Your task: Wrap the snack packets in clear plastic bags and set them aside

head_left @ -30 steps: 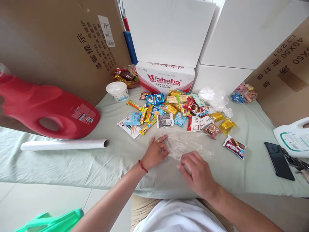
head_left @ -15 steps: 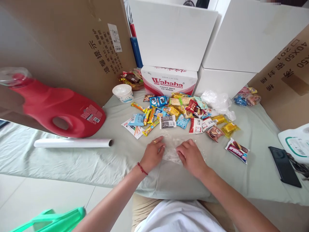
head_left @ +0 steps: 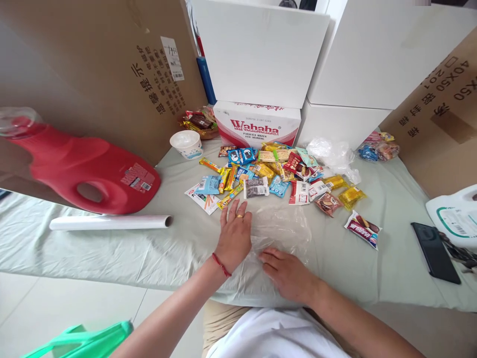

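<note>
A clear plastic bag point(head_left: 286, 226) lies spread on the cloth in front of me, its near part hard to make out. My left hand point(head_left: 234, 232) rests on its left side, open, fingers stretched away from me, with a ring and a red bracelet showing. Nearer to me, my right hand point(head_left: 286, 273) lies low on the bag's near part, its fingers extended to the left and pressing on the film. Just beyond the bag is a pile of wrapped snacks, including a dark grey packet point(head_left: 256, 187), a light blue packet point(head_left: 279, 186) and a yellow stick packet point(head_left: 230, 195).
At left lie a red detergent bottle point(head_left: 93, 174) and a white roll point(head_left: 112, 223). Behind the snacks stand a paper tub point(head_left: 187, 145), a Wahaha carton point(head_left: 257, 124) and crumpled plastic point(head_left: 331, 154). A purple-white packet point(head_left: 363, 229) and a phone point(head_left: 436, 252) lie right.
The plastic bag is spread wider and flatter. My left hand has turned and flattened with fingers pointing away; my right hand has moved toward me. The view has shifted slightly.
</note>
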Motion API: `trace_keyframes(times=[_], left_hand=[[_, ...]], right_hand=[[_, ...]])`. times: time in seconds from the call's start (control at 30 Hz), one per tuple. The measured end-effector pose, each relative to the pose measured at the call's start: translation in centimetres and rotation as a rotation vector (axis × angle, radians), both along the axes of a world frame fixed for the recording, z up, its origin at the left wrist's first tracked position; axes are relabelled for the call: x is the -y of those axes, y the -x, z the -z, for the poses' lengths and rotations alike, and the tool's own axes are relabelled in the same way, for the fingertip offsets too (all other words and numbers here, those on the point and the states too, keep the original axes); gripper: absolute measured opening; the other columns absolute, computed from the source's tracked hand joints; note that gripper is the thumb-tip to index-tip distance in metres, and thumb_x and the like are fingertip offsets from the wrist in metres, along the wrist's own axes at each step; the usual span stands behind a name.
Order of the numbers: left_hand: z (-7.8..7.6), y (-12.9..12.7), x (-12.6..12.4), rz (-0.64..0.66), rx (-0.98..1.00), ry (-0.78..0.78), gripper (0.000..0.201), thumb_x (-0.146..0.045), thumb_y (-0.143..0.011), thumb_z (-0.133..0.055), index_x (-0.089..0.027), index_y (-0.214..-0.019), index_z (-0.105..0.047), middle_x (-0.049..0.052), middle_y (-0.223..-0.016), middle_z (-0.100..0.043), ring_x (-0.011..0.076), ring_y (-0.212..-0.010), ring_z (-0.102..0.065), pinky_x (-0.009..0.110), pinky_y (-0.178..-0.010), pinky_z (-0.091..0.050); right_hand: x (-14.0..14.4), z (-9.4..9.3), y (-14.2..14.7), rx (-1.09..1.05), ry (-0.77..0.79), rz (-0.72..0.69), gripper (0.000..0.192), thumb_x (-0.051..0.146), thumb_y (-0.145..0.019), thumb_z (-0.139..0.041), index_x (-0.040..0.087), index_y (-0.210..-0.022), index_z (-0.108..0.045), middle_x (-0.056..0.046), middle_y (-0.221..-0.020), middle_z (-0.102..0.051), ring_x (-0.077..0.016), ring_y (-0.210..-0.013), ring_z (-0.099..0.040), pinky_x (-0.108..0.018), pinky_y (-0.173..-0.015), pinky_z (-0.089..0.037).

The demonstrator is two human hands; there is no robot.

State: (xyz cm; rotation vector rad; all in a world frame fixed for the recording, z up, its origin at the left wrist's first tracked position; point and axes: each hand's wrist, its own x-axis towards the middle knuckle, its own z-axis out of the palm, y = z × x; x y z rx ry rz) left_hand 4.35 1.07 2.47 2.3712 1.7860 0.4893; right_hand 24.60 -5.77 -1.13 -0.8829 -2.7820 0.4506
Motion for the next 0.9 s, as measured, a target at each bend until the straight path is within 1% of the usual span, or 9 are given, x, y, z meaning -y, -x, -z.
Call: trace_keyframes(times=[0.17,0.23,0.33,0.43,0.53,0.6,0.7,0.8,0.9], left_hand=[[-0.9,-2.9,-2.8,0.035,0.018,0.015,0.032,-0.015,-0.091,-0.048,-0.011,-0.118,-0.066,0.025,-0.148,-0.055,0.0372,-0.152,-0.034,0.062,-0.124,-0.018],[-0.8,-4.3,-3.7,0.078,0.063,0.015,0.039,-0.030,-0.096,-0.050,-0.009,-0.128,-0.060,0.026,-0.149,-0.052,0.0374,-0.151,-0.033,0.060,-0.125,-0.017],[0.5,-5.9,-5.0,0.189,0.145,0.101,0.057,-0.049,-0.096,-0.053,-0.010,-0.139,-0.053,0.023,-0.137,-0.062,0.0377,-0.145,-0.041,0.059,-0.124,-0.017],[2.4,-6.3,-6.0,0.200,0.216,0.203,0.047,-0.051,-0.091,-0.061,-0.015,-0.121,-0.064,0.015,-0.103,-0.073,0.0368,-0.123,-0.058,0.058,-0.115,-0.030],[3.7,-5.5,-6.1,0.170,0.302,0.239,0.019,-0.039,-0.089,-0.063,-0.021,-0.092,-0.069,0.006,-0.080,-0.070,0.0279,-0.095,-0.066,0.043,-0.094,-0.046],[4.1,-4.6,-5.6,0.091,0.344,0.216,0.019,-0.033,-0.096,-0.050,-0.022,-0.093,-0.066,0.004,-0.080,-0.069,0.0228,-0.084,-0.066,0.035,-0.081,-0.047],[4.3,-3.2,-4.6,-0.153,0.416,0.116,0.029,-0.035,-0.103,-0.034,-0.022,-0.105,-0.060,0.003,-0.079,-0.065,0.0205,-0.077,-0.063,0.031,-0.070,-0.043],[4.4,-1.6,-3.9,-0.429,0.511,0.018,0.023,-0.038,-0.102,-0.039,-0.023,-0.103,-0.056,-0.001,-0.071,-0.060,0.0192,-0.068,-0.059,0.029,-0.064,-0.037],[4.6,0.0,-3.3,-0.601,0.539,0.002,0.018,-0.037,-0.100,-0.042,-0.024,-0.099,-0.055,-0.001,-0.071,-0.060,0.0196,-0.065,-0.056,0.029,-0.063,-0.034]], right_hand=[[0.4,0.1,0.5,0.038,0.044,-0.020,0.029,0.013,-0.098,-0.051,0.009,-0.121,-0.069,-0.013,-0.146,-0.060,-0.0234,-0.142,-0.047,-0.035,-0.118,-0.043],[0.4,0.2,0.5,0.041,0.053,-0.024,0.029,0.013,-0.098,-0.051,0.009,-0.121,-0.068,-0.013,-0.146,-0.060,-0.0233,-0.142,-0.047,-0.035,-0.118,-0.043],[0.3,0.4,0.4,0.025,0.050,-0.037,0.030,0.013,-0.099,-0.050,0.010,-0.123,-0.068,-0.013,-0.146,-0.061,-0.0218,-0.143,-0.047,-0.035,-0.118,-0.043],[0.5,0.6,-0.2,-0.008,0.022,-0.031,0.029,0.014,-0.101,-0.049,0.010,-0.122,-0.069,-0.013,-0.144,-0.062,-0.0207,-0.141,-0.049,-0.034,-0.117,-0.045],[1.0,0.6,-1.2,-0.050,-0.021,-0.032,0.025,0.014,-0.101,-0.052,0.012,-0.117,-0.070,-0.013,-0.142,-0.064,-0.0205,-0.138,-0.052,-0.035,-0.115,-0.048],[1.5,0.5,-2.2,-0.105,-0.062,-0.009,0.021,0.014,-0.100,-0.054,0.016,-0.113,-0.071,-0.012,-0.139,-0.065,-0.0217,-0.135,-0.054,-0.039,-0.111,-0.051],[2.4,0.0,-4.0,-0.207,-0.148,0.065,0.017,0.014,-0.100,-0.056,0.019,-0.107,-0.071,-0.008,-0.128,-0.071,-0.0234,-0.122,-0.060,-0.042,-0.102,-0.058],[2.9,-0.3,-5.9,-0.251,-0.197,0.098,0.017,0.011,-0.100,-0.054,0.017,-0.102,-0.071,-0.008,-0.117,-0.074,-0.0239,-0.112,-0.062,-0.041,-0.093,-0.060],[3.3,-0.3,-7.8,-0.238,-0.193,0.122,0.020,0.011,-0.100,-0.052,0.017,-0.104,-0.070,-0.010,-0.114,-0.074,-0.0248,-0.109,-0.062,-0.042,-0.090,-0.060]])
